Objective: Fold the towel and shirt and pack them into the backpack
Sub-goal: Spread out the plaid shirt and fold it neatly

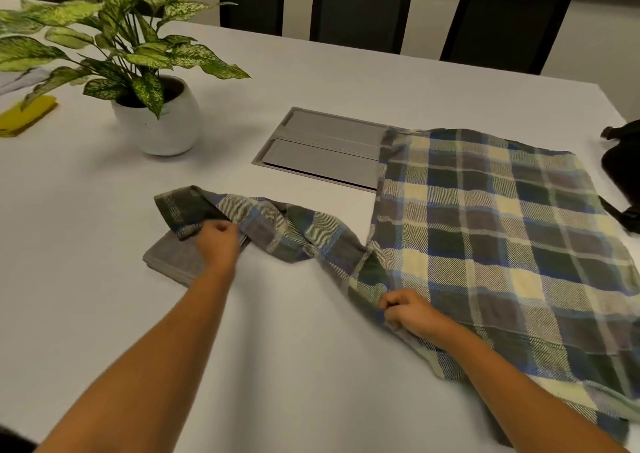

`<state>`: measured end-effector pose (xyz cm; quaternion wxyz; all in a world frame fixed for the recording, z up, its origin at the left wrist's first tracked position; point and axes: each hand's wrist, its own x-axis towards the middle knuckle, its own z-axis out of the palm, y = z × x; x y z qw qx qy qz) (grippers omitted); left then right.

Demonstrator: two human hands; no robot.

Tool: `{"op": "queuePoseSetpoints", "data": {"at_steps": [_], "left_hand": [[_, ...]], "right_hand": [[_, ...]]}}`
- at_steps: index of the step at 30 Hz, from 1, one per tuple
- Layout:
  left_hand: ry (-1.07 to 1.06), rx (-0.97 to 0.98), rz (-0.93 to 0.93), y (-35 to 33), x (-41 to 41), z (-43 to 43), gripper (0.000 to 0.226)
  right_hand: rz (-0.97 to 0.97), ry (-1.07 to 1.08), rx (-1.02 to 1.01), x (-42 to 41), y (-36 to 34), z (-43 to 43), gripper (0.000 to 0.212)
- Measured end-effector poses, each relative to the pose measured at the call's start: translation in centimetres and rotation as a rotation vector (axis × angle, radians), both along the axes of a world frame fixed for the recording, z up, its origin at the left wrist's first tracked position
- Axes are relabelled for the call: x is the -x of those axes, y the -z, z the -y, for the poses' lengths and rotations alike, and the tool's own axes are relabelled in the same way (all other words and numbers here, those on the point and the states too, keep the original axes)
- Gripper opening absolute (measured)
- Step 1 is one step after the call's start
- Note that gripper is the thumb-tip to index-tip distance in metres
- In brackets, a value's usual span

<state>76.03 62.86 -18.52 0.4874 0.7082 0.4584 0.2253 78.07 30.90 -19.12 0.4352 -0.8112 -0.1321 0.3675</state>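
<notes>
Folding plaid shirt [485,231]: soft, light, floppy flannel, likely drapes and slides easily on smooth counter [104,314]; best taken at seams, cuff, shoulder. Right hand [408,310] curled, pinches shirt edge near sleeve root. Left hand [218,241] fisted round drawn-out sleeve, over folded grey towel [173,262]. Shirt body lies flat beyond, covering end of cable hatch [322,147]. Black backpack [620,175] at far right edge, just beside shirt.

There is one plaid shirt [485,217], with one grey towel [173,258] at its left and one black backpack [623,175] at its right. Three chairs [360,5] stand beyond it.
</notes>
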Motion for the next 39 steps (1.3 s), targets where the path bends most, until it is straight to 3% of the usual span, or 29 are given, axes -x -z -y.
{"op": "queuePoseSetpoints", "data": {"at_steps": [4,11,13,17,19,24,30,35,39], "left_hand": [[0.023,0.416,0.015,2.8,-0.8,2.4,0.034],[-0.101,0.333,-0.079,1.9,-1.8,1.4,0.066],[-0.094,0.318,-0.102,2.2,-1.7,0.5,0.063],[-0.101,0.353,-0.114,2.7,-1.3,-0.2,0.050],[-0.086,0.367,-0.091,2.7,-1.3,0.1,0.050],[-0.034,0.421,-0.039,2.7,-1.2,0.2,0.048],[-0.043,0.429,0.008,3.2,-1.2,-1.0,0.046],[-0.024,0.405,0.018,0.9,-0.9,-0.9,0.013],[-0.115,0.461,0.042,0.2,-2.0,-3.1,0.026]], "right_hand": [[-0.093,-0.068,-0.016,-0.7,-1.1,1.9,0.025],[-0.093,-0.420,0.225,-0.1,-1.1,3.1,0.012],[0.033,-0.383,0.252,0.3,-0.1,2.9,0.014],[0.433,-0.035,0.237,0.5,0.8,2.4,0.012],[0.563,-0.027,0.278,0.5,1.1,2.4,0.007],[0.559,-0.239,0.424,0.8,2.2,3.1,0.028],[0.652,-0.191,0.356,0.4,0.5,2.1,0.019],[0.656,-0.219,0.210,0.5,-1.1,-1.8,0.017],[0.610,-0.299,0.174,0.6,-1.0,-6.5,0.023]]}}
